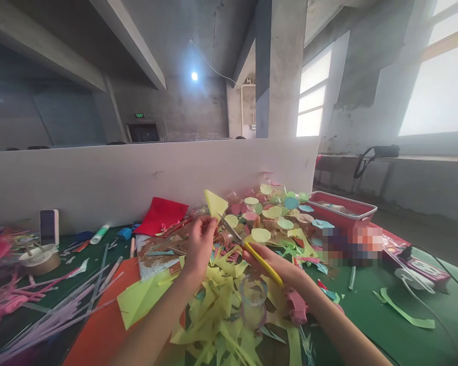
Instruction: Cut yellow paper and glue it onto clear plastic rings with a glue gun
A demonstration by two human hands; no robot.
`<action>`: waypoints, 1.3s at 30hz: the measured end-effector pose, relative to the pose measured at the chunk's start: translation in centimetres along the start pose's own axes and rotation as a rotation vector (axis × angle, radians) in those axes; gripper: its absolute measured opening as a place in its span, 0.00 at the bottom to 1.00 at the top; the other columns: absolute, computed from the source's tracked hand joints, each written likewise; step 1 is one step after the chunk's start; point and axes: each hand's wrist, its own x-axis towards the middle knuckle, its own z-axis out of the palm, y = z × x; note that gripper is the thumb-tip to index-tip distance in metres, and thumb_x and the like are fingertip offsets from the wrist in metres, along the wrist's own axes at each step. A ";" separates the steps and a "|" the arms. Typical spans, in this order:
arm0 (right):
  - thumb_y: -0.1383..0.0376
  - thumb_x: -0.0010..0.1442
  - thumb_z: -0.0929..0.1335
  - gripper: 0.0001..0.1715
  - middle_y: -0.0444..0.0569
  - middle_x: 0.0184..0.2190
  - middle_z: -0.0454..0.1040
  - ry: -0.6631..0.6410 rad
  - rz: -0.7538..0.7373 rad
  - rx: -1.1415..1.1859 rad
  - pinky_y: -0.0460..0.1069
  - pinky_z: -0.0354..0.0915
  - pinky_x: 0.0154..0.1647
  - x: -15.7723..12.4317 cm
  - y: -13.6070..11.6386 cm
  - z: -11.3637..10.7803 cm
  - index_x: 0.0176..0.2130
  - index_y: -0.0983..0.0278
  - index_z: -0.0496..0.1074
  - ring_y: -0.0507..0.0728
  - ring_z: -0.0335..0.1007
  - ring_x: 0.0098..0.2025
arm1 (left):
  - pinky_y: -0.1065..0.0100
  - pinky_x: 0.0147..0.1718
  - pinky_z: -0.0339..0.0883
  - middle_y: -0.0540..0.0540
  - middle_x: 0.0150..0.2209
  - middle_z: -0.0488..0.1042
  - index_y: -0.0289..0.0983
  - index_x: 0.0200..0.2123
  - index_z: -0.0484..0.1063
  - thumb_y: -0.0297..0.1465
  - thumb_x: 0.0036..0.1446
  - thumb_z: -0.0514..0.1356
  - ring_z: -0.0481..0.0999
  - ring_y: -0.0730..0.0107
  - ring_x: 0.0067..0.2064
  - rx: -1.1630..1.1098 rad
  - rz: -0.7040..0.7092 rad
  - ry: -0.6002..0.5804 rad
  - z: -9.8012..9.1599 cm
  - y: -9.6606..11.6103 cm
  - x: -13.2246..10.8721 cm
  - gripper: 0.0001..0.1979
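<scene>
at the left edge of the frame, pink strips [7, 305] are blurring and running out of view, their ends hard to make out. left of centre, an orange sheet [99, 310] is lying partly hidden beneath the left forearm. at the centre, the left hand [200, 241] is pinching a folded yellow paper [216, 204] upright, its fingertips covering the lower edge. just right of it, the right hand [273, 260] is gripping yellow-handled scissors [252, 252], fingers hiding part of the handles; the blades are reaching the paper's lower right side, though whether they are biting into it i cannot tell. below, yellow scraps [213, 315] are spreading past the bottom edge, which is cutting off both forearms. right of centre, a red basket [353, 220] is standing behind a pixelated patch, which is concealing whatever is lying there.
</scene>
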 end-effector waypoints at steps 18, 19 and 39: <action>0.41 0.51 0.69 0.28 0.37 0.22 0.56 0.029 0.026 0.175 0.45 0.55 0.22 -0.3 -0.8 0.7 0.30 0.62 0.64 0.48 0.52 0.22 | 0.72 0.29 0.63 0.54 0.26 0.72 0.38 0.29 0.67 0.39 0.44 0.69 0.70 0.75 0.28 -0.241 -0.139 -0.065 1.4 -0.7 -1.4 0.15; 0.41 0.50 0.70 0.28 0.38 0.22 0.57 0.036 0.029 0.168 0.45 0.55 0.22 -0.3 -0.9 0.7 0.30 0.62 0.65 0.49 0.53 0.22 | 0.71 0.30 0.64 0.54 0.26 0.72 0.38 0.29 0.68 0.39 0.43 0.69 0.70 0.75 0.28 -0.247 -0.140 -0.066 1.4 -0.6 -1.4 0.15; 0.40 0.53 0.67 0.28 0.37 0.23 0.52 0.043 0.021 0.098 0.45 0.51 0.23 -0.5 -1.2 0.8 0.29 0.61 0.59 0.49 0.48 0.23 | 0.71 0.31 0.64 0.53 0.26 0.72 0.36 0.28 0.71 0.37 0.44 0.69 0.69 0.75 0.29 -0.204 -0.150 -0.156 1.0 -0.2 -1.8 0.13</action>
